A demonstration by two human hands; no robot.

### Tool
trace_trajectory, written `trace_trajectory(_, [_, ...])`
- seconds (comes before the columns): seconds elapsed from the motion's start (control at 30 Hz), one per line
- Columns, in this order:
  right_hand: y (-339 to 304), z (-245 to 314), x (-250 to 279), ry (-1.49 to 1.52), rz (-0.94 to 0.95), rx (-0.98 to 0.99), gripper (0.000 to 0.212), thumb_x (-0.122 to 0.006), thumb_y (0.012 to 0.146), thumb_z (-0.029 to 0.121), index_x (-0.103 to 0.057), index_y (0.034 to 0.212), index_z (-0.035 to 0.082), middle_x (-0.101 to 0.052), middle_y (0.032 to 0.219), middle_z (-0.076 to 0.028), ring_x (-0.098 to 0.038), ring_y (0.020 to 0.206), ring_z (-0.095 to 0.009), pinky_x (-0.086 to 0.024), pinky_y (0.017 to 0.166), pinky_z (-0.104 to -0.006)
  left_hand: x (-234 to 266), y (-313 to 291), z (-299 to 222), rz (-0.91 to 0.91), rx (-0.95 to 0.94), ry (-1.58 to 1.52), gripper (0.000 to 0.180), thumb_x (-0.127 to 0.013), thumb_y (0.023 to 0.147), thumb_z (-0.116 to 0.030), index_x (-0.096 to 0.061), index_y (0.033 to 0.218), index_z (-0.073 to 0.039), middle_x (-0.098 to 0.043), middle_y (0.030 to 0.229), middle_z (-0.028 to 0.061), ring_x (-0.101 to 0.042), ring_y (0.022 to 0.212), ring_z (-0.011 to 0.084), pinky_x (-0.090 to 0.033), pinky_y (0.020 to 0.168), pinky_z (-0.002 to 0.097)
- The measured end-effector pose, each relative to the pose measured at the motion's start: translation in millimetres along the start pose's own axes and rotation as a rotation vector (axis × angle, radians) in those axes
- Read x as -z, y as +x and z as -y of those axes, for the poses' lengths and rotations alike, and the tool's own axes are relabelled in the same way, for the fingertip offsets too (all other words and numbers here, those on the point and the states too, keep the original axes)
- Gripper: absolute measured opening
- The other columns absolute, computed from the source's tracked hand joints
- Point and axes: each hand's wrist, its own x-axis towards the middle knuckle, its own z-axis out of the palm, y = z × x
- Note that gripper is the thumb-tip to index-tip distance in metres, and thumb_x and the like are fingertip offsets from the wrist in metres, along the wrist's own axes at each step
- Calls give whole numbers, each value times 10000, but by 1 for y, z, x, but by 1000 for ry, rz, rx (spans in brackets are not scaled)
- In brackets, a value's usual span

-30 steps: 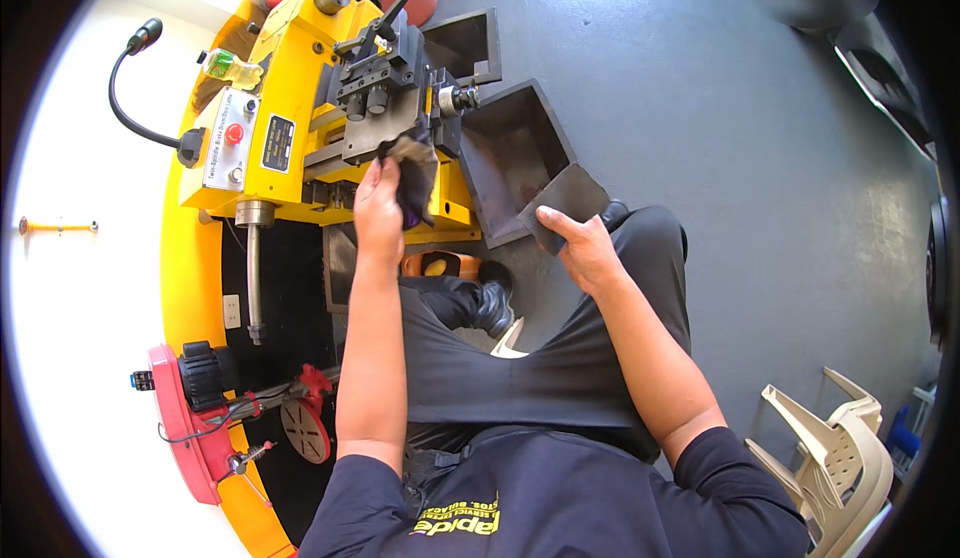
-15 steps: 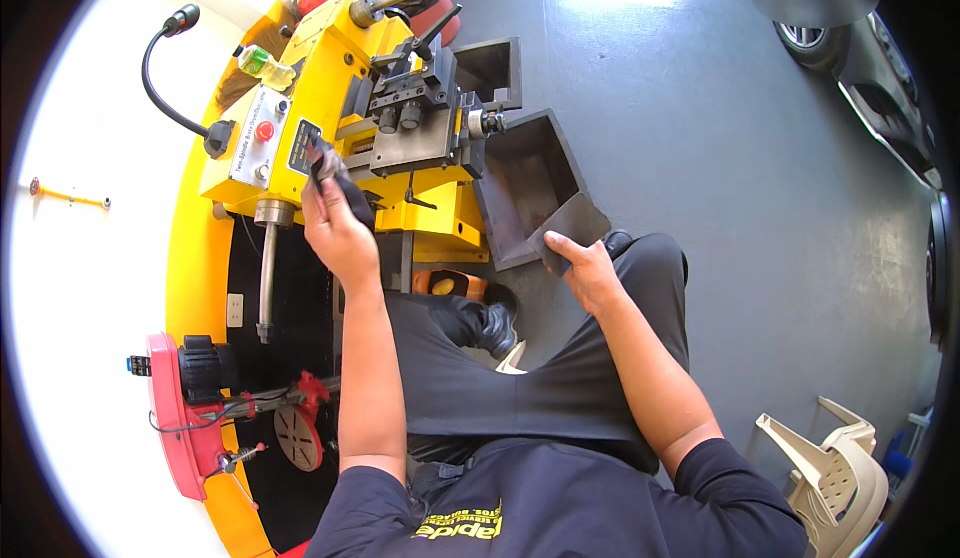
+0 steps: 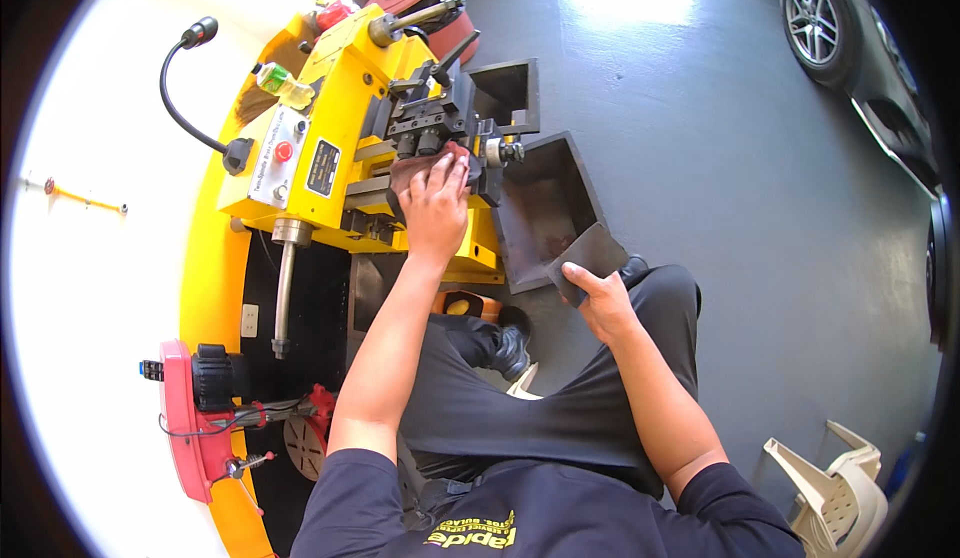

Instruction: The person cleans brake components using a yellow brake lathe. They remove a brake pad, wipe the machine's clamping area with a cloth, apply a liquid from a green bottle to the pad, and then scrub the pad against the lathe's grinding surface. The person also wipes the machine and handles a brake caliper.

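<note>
My left hand (image 3: 436, 208) presses a reddish-brown rag (image 3: 408, 169) onto the flat metal slide of a yellow machine (image 3: 345, 118). Its fingers bend over the cloth, which covers most of the slide. Above my right thigh, my right hand (image 3: 603, 303) grips a thin dark grey plate (image 3: 592, 252) by its near edge, thumb on top and the other fingers underneath. The plate is tilted and overlaps the near corner of an open metal bin (image 3: 585, 178).
A control panel with a red button (image 3: 284, 151), a bendable lamp (image 3: 165, 88) and a plastic bottle (image 3: 285, 86) sit on the machine's left. A second bin (image 3: 530, 93) stands farther back. A car (image 3: 850, 68) is at far right, stacked beige chairs (image 3: 840, 488) at lower right.
My left hand has moved right with the cloth, from in front of the yellow housing onto the metal slide. My right hand still holds the plate in about the same place.
</note>
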Motion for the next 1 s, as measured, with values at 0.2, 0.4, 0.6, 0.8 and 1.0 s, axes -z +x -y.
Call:
trace_trajectory(0.2, [9, -9, 3, -59, -36, -70, 298, -774, 936, 76, -649, 1207, 85, -732, 1098, -50, -719, 1014, -193, -589, 871, -377, -8, 22, -4, 19, -7, 90, 438, -663, 984, -285, -671, 1420, -237, -588, 1471, 2, -540, 1213, 311, -406, 1030, 511])
trace_trajectory(0.4, [7, -5, 5, 2, -9, -31, 306, -773, 936, 68, -649, 1215, 79, -732, 1103, -49, -725, 1018, -188, -597, 884, -368, -1, 22, 3, 51, 23, -139, 312, -662, 974, -264, -734, 1270, -195, -657, 1373, 24, -573, 1209, 298, -420, 1034, 478])
trace_trajectory(0.6, [5, -2, 8, 21, 0, -32, 308, -767, 938, 60, -642, 1219, 79, -731, 1100, -48, -730, 1009, -185, -605, 897, -370, 45, 48, 29, -147, 286, -684, 266, -546, 1104, -195, -655, 1162, 41, -717, 1009, 165, -687, 944, 298, -515, 875, 354])
trace_trajectory(0.8, [8, -4, 12, 8, 3, -31, 310, -764, 940, 53, -639, 1222, 88, -729, 1093, -44, -731, 1004, -187, -608, 891, -371, 84, 68, 2, -301, 224, -744, 193, -564, 1087, -149, -672, 1151, -2, -708, 1061, 139, -660, 952, 273, -499, 880, 363])
trace_trajectory(1.0, [8, -3, 14, 17, -26, -18, 330, -763, 939, 63, -626, 1238, 89, -714, 1107, -43, -721, 1006, -188, -599, 861, -374, 52, 46, 4, -185, -23, -288, 194, -597, 1020, -109, -667, 1194, -59, -652, 1103, 177, -576, 1068, 405, -450, 952, 470])
